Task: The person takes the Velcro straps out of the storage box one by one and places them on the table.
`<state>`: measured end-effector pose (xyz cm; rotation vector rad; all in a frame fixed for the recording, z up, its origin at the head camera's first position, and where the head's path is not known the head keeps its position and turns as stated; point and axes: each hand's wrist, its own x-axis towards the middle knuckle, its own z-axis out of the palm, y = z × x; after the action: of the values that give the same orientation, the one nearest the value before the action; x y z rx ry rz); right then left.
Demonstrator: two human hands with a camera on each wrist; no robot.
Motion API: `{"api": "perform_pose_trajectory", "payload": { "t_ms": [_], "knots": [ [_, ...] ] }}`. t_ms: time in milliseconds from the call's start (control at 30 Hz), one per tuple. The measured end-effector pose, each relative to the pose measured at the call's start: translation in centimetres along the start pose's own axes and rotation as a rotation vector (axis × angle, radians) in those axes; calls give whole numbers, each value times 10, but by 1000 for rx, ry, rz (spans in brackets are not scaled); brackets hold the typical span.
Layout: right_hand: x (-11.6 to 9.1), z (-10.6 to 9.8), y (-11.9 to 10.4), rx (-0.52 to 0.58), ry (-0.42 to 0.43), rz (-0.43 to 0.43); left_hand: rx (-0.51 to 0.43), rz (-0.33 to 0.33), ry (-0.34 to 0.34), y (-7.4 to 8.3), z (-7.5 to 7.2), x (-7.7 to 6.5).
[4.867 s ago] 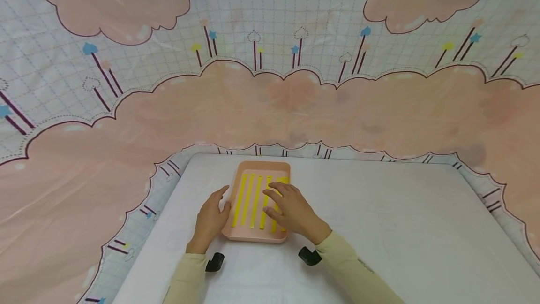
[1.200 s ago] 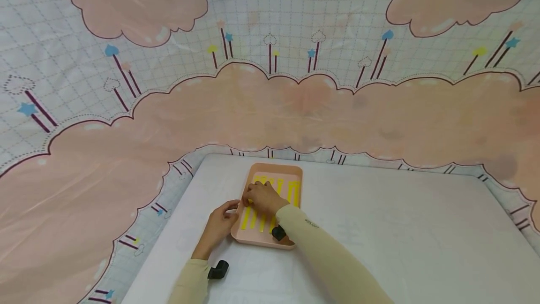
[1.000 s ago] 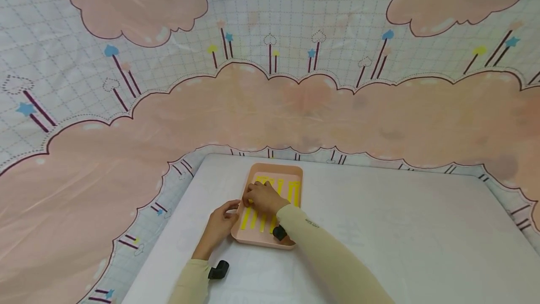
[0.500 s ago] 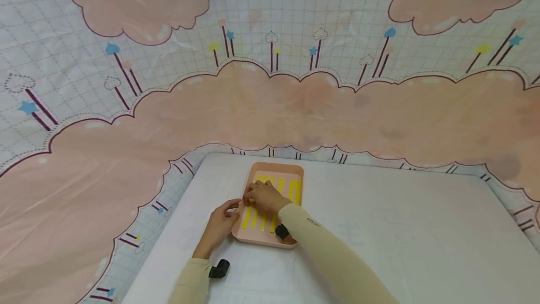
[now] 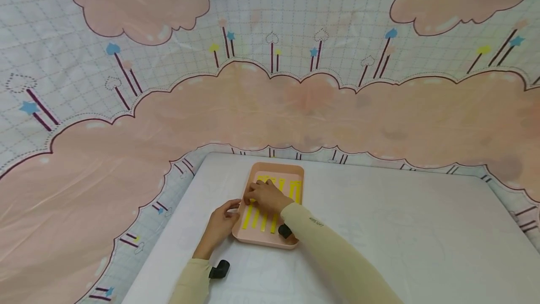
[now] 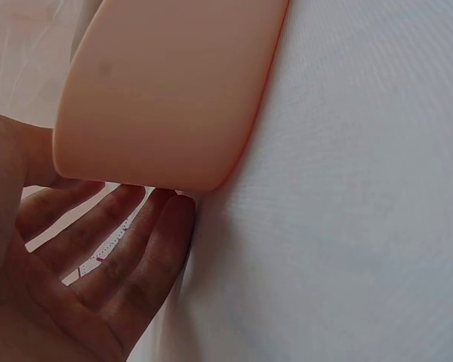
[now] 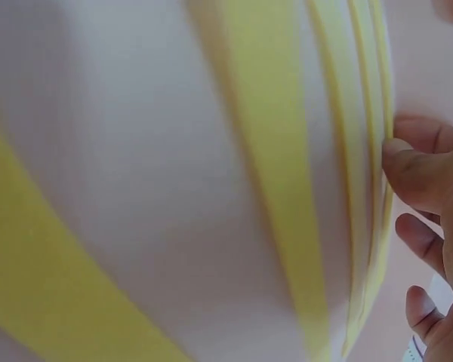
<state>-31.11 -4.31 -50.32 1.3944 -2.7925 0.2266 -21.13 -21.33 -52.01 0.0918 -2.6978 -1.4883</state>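
Note:
Several long yellow strips (image 5: 264, 223) lie side by side in a shallow pink tray (image 5: 291, 169). My right hand (image 5: 266, 197) reaches across the tray to its left side and covers the middle of several strips. In the right wrist view, its thumb and index finger pinch the outermost yellow strip (image 7: 388, 98), the other fingers bent beside it. My left hand (image 5: 222, 223) rests against the tray's left outer wall. The left wrist view shows its spread, fairly straight fingers (image 6: 147, 256) touching the wall (image 6: 166, 98) from outside.
The tray stands on a white table (image 5: 379, 229), near its far left part. A patterned pink and white cloth (image 5: 320, 111) hangs behind the table and shows along its sides. Black devices (image 5: 219, 269) are worn at both wrists.
Since the oldest frame, my right hand has moved left over the tray to the leftmost strip, and my left hand has come against the tray's side. Over the last second both barely move.

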Motion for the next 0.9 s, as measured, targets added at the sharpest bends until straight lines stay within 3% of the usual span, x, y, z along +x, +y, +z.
{"api": "perform_pose_trajectory", "payload": {
  "t_ms": [500, 900],
  "knots": [
    [0, 3, 3, 9, -9, -34, -5, 8, 1, 2, -1, -3],
    [0, -1, -1, -52, 7, -73, 10, 34, 1, -3, -1, -3]
  ]
}}
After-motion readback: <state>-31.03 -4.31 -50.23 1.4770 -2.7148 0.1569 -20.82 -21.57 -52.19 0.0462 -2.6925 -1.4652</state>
